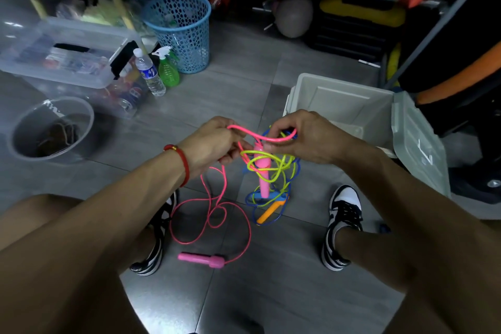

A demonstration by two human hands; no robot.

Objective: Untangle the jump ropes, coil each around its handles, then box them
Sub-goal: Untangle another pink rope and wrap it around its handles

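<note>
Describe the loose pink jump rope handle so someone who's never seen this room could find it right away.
Start at the grey tiled floor between the person's two black-and-white sneakers. The loose pink handle lies flat there, near the left shoe, at the end of the pink rope. Unlike the other pink handle, which hangs upright in the yellow and blue tangle, this one is free of it.

Both hands, left (pixel 214 144) and right (pixel 306 138), raised, fingers pinched.
</note>
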